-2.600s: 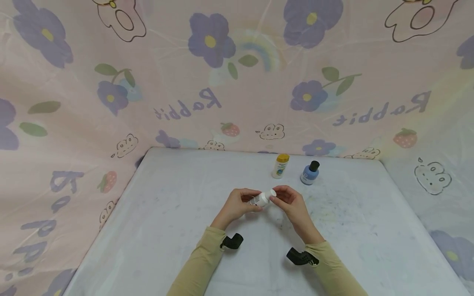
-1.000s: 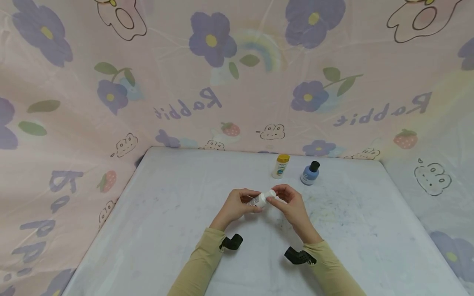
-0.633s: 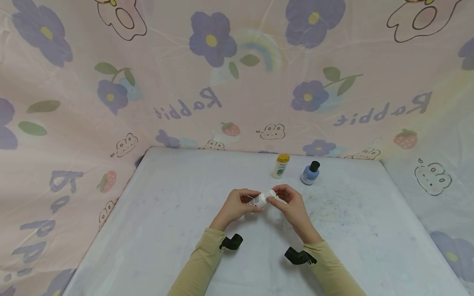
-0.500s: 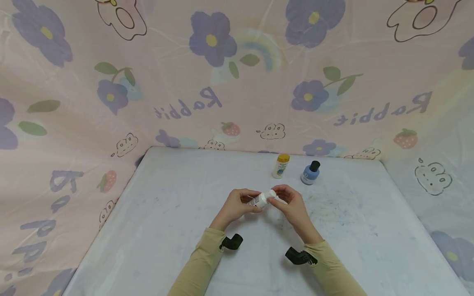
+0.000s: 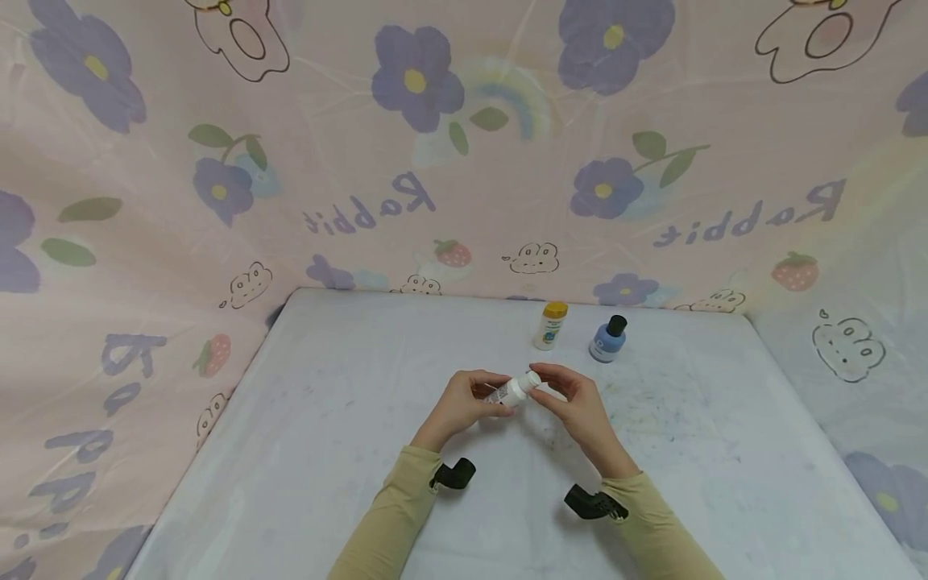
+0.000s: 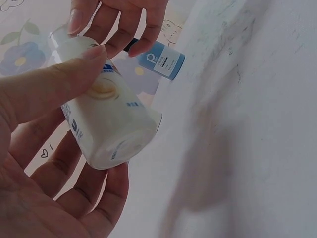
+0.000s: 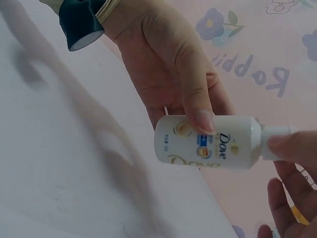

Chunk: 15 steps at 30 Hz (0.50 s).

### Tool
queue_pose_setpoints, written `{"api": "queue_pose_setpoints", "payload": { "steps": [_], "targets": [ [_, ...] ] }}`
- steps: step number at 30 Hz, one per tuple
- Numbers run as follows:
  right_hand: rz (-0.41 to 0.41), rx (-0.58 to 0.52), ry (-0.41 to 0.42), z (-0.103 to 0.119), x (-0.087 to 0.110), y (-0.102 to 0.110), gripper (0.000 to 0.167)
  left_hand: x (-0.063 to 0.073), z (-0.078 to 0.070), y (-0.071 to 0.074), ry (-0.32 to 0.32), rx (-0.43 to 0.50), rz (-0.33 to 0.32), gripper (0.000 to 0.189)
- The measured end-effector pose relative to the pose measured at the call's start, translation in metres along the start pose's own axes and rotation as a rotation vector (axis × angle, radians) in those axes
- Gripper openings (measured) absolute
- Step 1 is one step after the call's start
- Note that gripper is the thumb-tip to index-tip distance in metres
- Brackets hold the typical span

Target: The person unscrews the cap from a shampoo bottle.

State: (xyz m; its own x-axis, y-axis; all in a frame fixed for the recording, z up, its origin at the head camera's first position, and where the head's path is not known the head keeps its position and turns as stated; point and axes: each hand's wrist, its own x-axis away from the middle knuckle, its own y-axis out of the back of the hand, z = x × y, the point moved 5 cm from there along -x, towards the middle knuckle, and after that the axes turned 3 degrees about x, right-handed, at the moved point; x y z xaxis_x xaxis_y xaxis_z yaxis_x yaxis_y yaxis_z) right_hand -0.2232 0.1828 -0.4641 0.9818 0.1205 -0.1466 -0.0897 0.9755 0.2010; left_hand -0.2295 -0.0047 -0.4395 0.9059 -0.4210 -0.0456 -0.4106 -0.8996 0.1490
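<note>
My left hand (image 5: 464,405) holds a small white Dove bottle (image 5: 510,393) above the table, tilted with its cap end up and to the right. In the left wrist view the left thumb (image 6: 54,89) lies along the bottle's side, with the other fingers behind and under it. At the cap (image 5: 532,380) my right hand (image 5: 582,411) pinches with thumb and fingertips. The right wrist view shows the right thumb (image 7: 297,147) on the cap, while the label of the bottle (image 7: 223,144) faces that camera. Part of the cap is hidden by the thumb.
A white bottle with a yellow cap (image 5: 551,327) stands beyond the hands near the table's back. To its right is a blue bottle with a black cap (image 5: 607,340). The white-covered table (image 5: 326,451) is bordered by a patterned cloth wall (image 5: 464,185).
My right hand has shifted slightly right, its fingers re-placed around the cap and spread a little wider. My left hand and the bottle have hardly moved.
</note>
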Motion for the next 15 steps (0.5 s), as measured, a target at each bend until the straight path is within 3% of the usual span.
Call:
{"api": "queue_pose_setpoints", "payload": {
  "steps": [3, 10, 15],
  "targets": [
    [0.009, -0.001, -0.002, 0.001, 0.001, 0.001, 0.043, -0.001, 0.003, 0.0, 0.004, -0.006, 0.001, 0.043],
    [0.015, -0.007, 0.0, 0.001, 0.002, 0.002, 0.047, -0.015, 0.037, -0.001, 0.016, -0.026, -0.015, 0.045],
    [-0.008, -0.015, -0.028, -0.001, 0.003, 0.003, 0.048, -0.016, 0.044, 0.0, 0.018, -0.028, -0.018, 0.045]
  ]
}}
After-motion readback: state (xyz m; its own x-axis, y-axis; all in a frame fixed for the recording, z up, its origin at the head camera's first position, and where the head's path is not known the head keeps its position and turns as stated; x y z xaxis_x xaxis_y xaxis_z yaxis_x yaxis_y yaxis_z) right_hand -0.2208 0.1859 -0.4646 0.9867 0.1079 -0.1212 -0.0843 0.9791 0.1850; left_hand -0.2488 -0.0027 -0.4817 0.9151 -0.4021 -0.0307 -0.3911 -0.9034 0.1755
